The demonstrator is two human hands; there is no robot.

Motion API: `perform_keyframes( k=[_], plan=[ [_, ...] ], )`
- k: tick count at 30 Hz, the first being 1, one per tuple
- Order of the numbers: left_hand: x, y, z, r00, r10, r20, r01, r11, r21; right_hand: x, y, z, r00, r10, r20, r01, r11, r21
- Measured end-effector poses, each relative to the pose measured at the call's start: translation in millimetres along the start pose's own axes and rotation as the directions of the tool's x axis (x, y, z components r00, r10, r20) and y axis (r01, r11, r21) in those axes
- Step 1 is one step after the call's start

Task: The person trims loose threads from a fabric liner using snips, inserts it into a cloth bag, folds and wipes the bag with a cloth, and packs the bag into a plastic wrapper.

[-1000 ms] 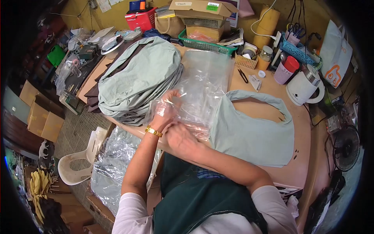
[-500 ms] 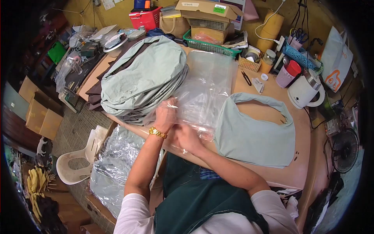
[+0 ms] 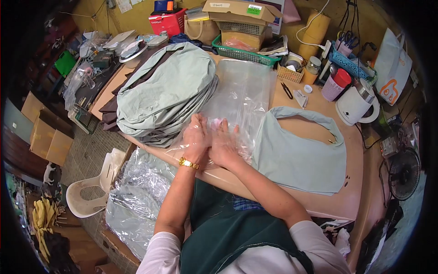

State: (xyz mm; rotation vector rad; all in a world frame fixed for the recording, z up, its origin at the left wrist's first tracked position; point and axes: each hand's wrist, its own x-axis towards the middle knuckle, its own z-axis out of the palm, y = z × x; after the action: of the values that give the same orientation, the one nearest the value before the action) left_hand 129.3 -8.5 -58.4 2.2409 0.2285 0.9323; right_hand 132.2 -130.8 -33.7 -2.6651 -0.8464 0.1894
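Observation:
Side by side at the table's front edge, my two hands work at a clear plastic bag [image 3: 242,98] that lies flat on the table. My left hand [image 3: 196,135], above a gold wristwatch, is closed with its fingers gripping the loose near end of the bag. Clear film lies over my right hand [image 3: 223,147], whose fingers stretch forward and apart; whether it is inside the bag I cannot tell. Right of the bag rests a folded pale green cloth piece [image 3: 301,160] with a looped strap. A heap of similar pale green cloth pieces [image 3: 166,86] stands to the left.
Thread snips [image 3: 287,90], a pink cup [image 3: 333,86] and a white kettle [image 3: 355,105] stand at the right back. A green basket [image 3: 246,55] sits behind the bag. Plastic-wrapped cloth [image 3: 137,196] lies below the table's left edge, beside a white chair [image 3: 93,189].
My right hand has moved forward and up, its fingers now stretched out beneath the film. My left hand has shifted slightly right, and the bag's near end has bunched around both hands.

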Motion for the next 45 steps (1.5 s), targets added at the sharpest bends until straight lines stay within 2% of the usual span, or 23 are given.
perform_keyframes(
  k=[2,6,9,11,14,15,17,20,21,22,24,25,26,27,29,31,34,36,38,39,40,41,45],
  plan=[
    [-2.2,10.3,-7.5,0.978,-0.112,0.176,0.069,0.970,0.235,6.6,5.9,17.9,0.994,-0.052,-0.093,0.053,0.999,0.002],
    [2.7,14.7,-13.7,0.963,-0.157,0.220,0.096,0.960,0.262,13.4,10.3,27.2,0.973,-0.097,-0.209,0.087,0.995,-0.056],
    [8.9,10.8,-23.5,0.972,-0.140,0.186,0.105,0.976,0.188,12.9,5.5,20.0,0.978,-0.012,-0.207,0.012,1.000,-0.001],
    [9.7,-1.9,-28.9,0.950,-0.226,0.214,0.247,0.966,-0.077,17.1,6.6,30.8,0.965,-0.012,-0.263,0.019,1.000,0.024],
    [-5.4,-14.9,-34.3,0.952,-0.214,0.219,0.256,0.949,-0.184,17.5,5.3,30.6,0.956,0.000,-0.294,0.015,0.999,0.047],
    [-9.5,-5.5,-32.3,0.956,-0.221,0.192,0.281,0.876,-0.391,16.4,4.6,28.4,0.965,0.008,-0.263,0.004,0.999,0.047],
    [-25.7,-7.2,-36.0,0.958,-0.170,0.229,0.225,0.944,-0.240,14.2,2.5,24.9,0.969,0.030,-0.244,-0.015,0.998,0.064],
    [-52.5,-11.4,-36.3,0.921,-0.202,0.333,0.284,0.933,-0.221,19.4,9.3,31.3,0.966,0.035,-0.255,-0.029,0.999,0.029],
    [-59.1,6.9,-38.1,0.857,-0.316,0.407,0.506,0.667,-0.547,20.8,12.4,34.1,0.960,0.022,-0.279,-0.029,0.999,-0.021],
    [-68.2,19.6,-38.2,0.771,-0.373,0.516,0.620,0.250,-0.744,22.3,12.0,26.6,0.961,0.019,-0.276,-0.026,0.999,-0.023],
    [-91.0,16.2,-29.0,0.761,-0.421,0.493,0.625,0.273,-0.731,30.1,11.0,11.3,0.987,0.076,-0.145,-0.061,0.992,0.107],
    [-94.2,26.6,-35.3,0.747,-0.459,0.481,0.598,0.150,-0.787,35.7,10.6,20.1,0.962,0.033,-0.272,-0.008,0.996,0.091],
    [-96.6,31.1,-41.2,0.730,-0.494,0.473,0.558,0.030,-0.829,35.2,12.7,29.1,0.962,0.033,-0.269,-0.007,0.995,0.095],
    [-96.8,17.8,-45.0,0.778,-0.369,0.508,0.544,-0.008,-0.839,31.9,6.6,21.5,0.984,0.012,-0.177,-0.007,1.000,0.026],
    [-94.3,-8.3,-34.9,0.698,-0.457,0.550,0.650,0.083,-0.756,31.0,1.9,27.8,0.994,-0.050,-0.094,0.049,0.999,-0.008],
    [-96.8,16.9,-37.3,0.590,-0.614,0.525,0.660,-0.009,-0.752,32.5,14.2,28.2,0.989,-0.060,-0.133,0.058,0.998,-0.019],
    [-102.0,34.9,-50.0,0.666,-0.451,0.595,0.668,0.005,-0.744,45.1,14.1,15.2,0.983,-0.037,-0.183,0.033,0.999,-0.021],
    [-110.5,28.8,-45.3,0.689,-0.542,0.481,0.610,0.075,-0.789,43.6,6.0,14.3,0.988,-0.002,-0.157,-0.022,0.987,-0.156],
    [-119.2,4.6,-43.9,0.740,-0.448,0.501,0.665,0.384,-0.640,40.1,13.1,23.8,0.978,-0.078,-0.192,0.061,0.994,-0.089],
    [-121.5,7.3,-45.6,0.769,-0.416,0.486,0.639,0.522,-0.564,38.0,12.9,21.7,0.989,-0.036,-0.141,0.011,0.984,-0.177],
    [-124.6,18.1,-53.4,0.761,-0.427,0.489,0.648,0.517,-0.559,33.5,9.7,16.4,0.996,0.012,-0.094,-0.037,0.964,-0.263],
    [-122.8,25.7,-58.7,0.777,-0.417,0.471,0.628,0.564,-0.536,31.3,11.2,5.1,0.995,-0.005,-0.095,0.004,1.000,-0.009],
    [-129.1,49.0,-104.2,0.737,-0.423,0.527,0.664,0.600,-0.447,42.5,10.4,-3.6,0.997,0.053,-0.049,-0.053,0.999,-0.010]
  ],
)
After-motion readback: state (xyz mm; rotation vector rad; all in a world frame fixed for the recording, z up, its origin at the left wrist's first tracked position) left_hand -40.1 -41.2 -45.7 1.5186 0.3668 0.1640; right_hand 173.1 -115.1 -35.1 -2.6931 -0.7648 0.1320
